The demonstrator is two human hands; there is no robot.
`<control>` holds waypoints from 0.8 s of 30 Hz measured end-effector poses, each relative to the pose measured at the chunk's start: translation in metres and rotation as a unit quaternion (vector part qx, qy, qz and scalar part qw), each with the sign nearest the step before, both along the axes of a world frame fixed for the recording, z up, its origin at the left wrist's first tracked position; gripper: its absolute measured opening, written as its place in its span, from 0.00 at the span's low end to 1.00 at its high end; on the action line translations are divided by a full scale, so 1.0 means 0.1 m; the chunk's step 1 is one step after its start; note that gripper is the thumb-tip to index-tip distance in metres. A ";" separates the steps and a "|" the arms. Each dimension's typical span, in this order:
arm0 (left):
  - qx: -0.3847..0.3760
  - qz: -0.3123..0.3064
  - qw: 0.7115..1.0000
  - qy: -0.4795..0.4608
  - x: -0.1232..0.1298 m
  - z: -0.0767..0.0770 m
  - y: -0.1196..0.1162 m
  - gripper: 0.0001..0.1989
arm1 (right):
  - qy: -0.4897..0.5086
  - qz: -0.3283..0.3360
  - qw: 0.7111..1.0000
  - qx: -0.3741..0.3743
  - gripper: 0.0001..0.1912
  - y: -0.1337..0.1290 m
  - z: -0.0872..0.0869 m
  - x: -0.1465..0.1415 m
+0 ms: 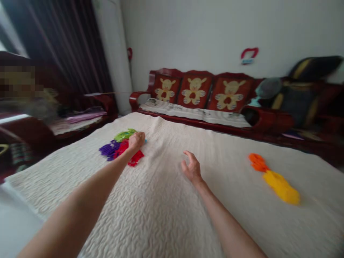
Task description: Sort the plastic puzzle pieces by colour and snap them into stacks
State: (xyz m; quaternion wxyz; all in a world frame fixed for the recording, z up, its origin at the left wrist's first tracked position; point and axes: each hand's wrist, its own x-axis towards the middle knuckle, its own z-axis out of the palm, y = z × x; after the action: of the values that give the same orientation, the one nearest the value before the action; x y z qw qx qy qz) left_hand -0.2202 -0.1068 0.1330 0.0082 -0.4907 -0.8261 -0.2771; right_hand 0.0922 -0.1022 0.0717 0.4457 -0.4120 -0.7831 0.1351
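Here on my head feed, the left grip is right in the colourful cluster, fingers curled in by the red bundle, with a small blue bit peeking out just beside the knuckles; whether those fingers are clamped on something, I cannot tell from this angle. The purple bundle lies against the red one on its outer side, and the green bundle sits just beyond, all of it resting on the quilted cover. Over to my right grip: thumb and fingers apart, nothing between them, poised in the middle, well clear of both groups. Farther right, the orange bundle and the yellow bundle lie end to end, touching, with no hand near. So I call it partway: purple, red and green are together in one cluster, the left side is where the work is, and by my reading the orange and yellow pair, lying well apart from that cluster, is what remains.
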 end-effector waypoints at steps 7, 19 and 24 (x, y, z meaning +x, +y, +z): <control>0.022 -0.158 0.987 -0.031 1.54 -0.20 0.64 0.15 | -0.048 -0.327 0.942 0.058 0.25 -0.08 0.19 2.03; 0.004 -0.358 0.917 -0.176 4.00 -0.24 1.36 0.16 | -0.065 -0.439 0.884 -0.148 0.40 0.01 -0.08 3.28; 0.000 -0.352 0.899 -0.260 4.75 -0.42 1.73 0.25 | -0.035 -0.447 0.888 -0.102 0.37 0.00 -0.21 3.27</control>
State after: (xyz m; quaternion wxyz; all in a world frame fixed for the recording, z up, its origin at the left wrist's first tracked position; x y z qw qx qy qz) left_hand 0.2548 0.0658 0.0911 -0.3046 -0.6600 -0.5724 -0.3794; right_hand 0.4188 -0.1026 0.0508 0.3865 -0.7663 -0.5131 -0.0143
